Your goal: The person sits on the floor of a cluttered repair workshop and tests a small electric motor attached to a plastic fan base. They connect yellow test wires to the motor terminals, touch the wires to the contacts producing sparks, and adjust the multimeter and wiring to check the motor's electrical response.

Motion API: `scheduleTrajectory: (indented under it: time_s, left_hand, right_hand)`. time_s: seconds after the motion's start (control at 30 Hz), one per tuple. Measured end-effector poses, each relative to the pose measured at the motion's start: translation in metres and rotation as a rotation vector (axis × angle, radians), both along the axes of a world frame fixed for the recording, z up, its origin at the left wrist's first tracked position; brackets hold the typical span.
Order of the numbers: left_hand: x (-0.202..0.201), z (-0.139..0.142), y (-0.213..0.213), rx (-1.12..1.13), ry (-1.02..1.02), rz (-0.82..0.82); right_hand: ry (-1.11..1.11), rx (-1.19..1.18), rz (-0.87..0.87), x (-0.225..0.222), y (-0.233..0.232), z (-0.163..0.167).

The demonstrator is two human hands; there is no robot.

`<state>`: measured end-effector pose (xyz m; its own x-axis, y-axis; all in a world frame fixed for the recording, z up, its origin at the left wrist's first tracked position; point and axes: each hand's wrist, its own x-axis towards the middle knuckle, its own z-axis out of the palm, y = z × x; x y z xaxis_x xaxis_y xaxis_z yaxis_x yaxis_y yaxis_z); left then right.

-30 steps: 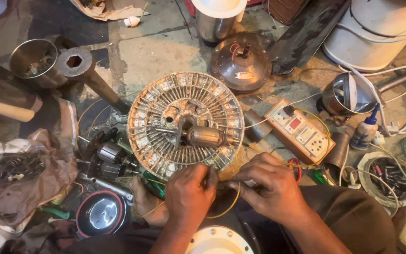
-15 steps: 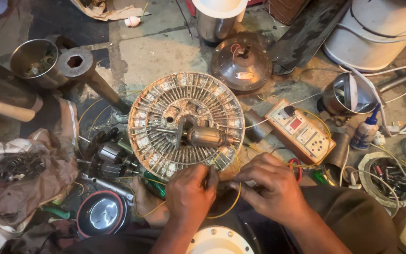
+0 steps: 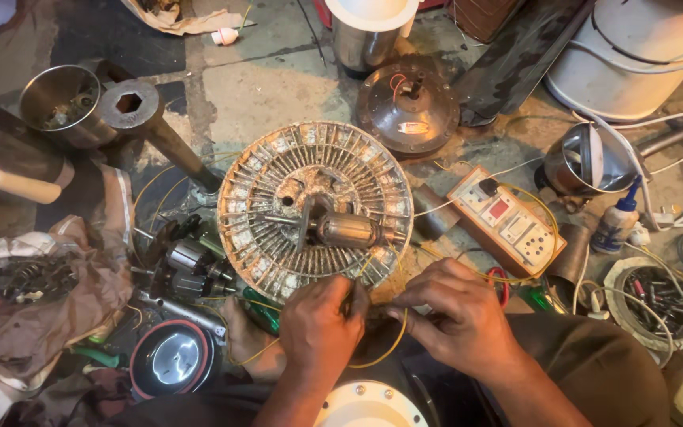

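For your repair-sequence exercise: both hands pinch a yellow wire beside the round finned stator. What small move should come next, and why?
Probably draw the yellow wire a little tauter toward the finned stator. The left hand and right hand meet at the stator's near rim, each pinching the wire, which sags in a slack loop below them. How it joins the stator is hidden.

Count of things on the workshop floor, seen from above.

I count 2 hands, the left hand [image 3: 319, 328] and the right hand [image 3: 458, 316], close together on 1 yellow wire [image 3: 393, 348]. There is 1 round slotted metal core [image 3: 314, 202] with 1 small armature [image 3: 349, 229] lying on it, 1 domed motor cover [image 3: 409, 107], 1 switch board [image 3: 507, 220], 1 small glue bottle [image 3: 616, 224], 1 hex-socket tool [image 3: 130, 104] and 2 steel jars [image 3: 61, 99] [image 3: 583, 162].
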<state>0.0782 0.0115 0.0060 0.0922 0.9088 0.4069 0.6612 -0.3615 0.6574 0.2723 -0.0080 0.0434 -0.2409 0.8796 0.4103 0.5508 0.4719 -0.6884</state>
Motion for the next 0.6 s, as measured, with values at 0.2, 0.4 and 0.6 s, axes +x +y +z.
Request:
scheduleTrajectory:
  time_s: [0.2,0.4,0.6]
  left_hand:
    - [-0.0020,-0.0001,0.0000,-0.029,0.009,-0.013]
    - [-0.0008,-0.0020,-0.0003,-0.026,0.019,0.005]
    - [-0.0008,-0.0022,-0.0006,-0.019,0.029,0.007]
  right_hand:
    - [0.007,-0.047,-0.032,-0.0007,-0.0009,0.0017]
    - [-0.016,-0.002,0.037,-0.0046,0.0058,0.0003]
    - [-0.053,-0.057,0.033,-0.0063,0.0041,-0.0007]
